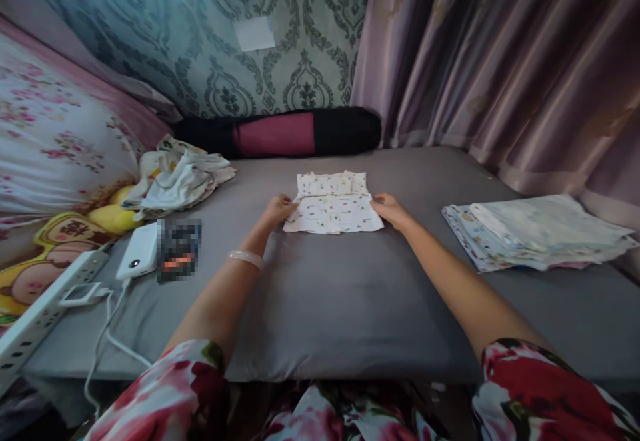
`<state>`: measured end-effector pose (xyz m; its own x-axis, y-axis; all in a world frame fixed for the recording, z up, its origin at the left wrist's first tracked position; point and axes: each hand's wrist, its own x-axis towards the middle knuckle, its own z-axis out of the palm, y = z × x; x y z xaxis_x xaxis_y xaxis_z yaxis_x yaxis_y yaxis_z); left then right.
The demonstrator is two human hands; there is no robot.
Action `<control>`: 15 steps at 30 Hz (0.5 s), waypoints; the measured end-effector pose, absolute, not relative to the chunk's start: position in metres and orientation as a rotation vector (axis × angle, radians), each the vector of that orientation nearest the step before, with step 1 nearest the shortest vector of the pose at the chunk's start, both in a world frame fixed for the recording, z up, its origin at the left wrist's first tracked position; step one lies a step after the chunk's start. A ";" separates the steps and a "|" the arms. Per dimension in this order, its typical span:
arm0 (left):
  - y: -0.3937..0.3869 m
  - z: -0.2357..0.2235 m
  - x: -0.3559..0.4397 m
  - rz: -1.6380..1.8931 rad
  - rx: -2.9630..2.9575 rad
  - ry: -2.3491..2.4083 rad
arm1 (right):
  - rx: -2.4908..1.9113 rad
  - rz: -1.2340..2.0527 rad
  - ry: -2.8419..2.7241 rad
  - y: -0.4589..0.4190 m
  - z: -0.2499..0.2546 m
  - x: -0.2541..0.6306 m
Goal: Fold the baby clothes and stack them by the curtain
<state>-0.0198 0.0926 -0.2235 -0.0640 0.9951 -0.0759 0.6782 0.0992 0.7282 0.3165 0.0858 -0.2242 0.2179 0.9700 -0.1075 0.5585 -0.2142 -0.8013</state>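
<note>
White cloth with a small scattered print: the garment (333, 213) lies flat on the grey sheet (340, 311), midway between your two hands, its far part doubled over in a band across the top. Your left hand (280, 210) touches its left edge and your right hand (393, 211) its right edge. Hands well apart; fingers bent at the cloth, but whether they pinch it or only press, I cannot tell.

Step in hand, as judged: folding or squaring the piece. Next move seems to call for an even hold at both sides, so you keep the band straight and the layers together; one-sided pulling could skew it.

Surroundings: stacked flat cloths (545, 231) outward of your right forearm; a crumpled cloth pile (183, 184) beyond your left hand. Nearer you on the left, a white power bank (137, 252), a blurred-out item (179, 251), a power strip (47, 311) and a cable (131, 349). The cable is the likeliest snag should your left arm swing outward. Long black-and-maroon bag (277, 135) against the wall, past the garment.
</note>
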 end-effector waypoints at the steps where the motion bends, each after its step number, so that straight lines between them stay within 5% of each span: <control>1: 0.089 -0.223 -0.019 0.700 1.629 1.806 | -1.867 0.870 -1.437 0.080 -0.221 0.317; 15: 0.027 -0.196 -0.022 0.558 1.650 1.331 | -1.612 1.233 -1.750 0.027 -0.201 0.334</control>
<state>-0.0220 0.0273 -0.1960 0.3146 0.9299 -0.1905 0.5162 0.0008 0.8565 0.3339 0.0268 -0.2010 -0.2096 0.9494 -0.2338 0.5394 -0.0872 -0.8375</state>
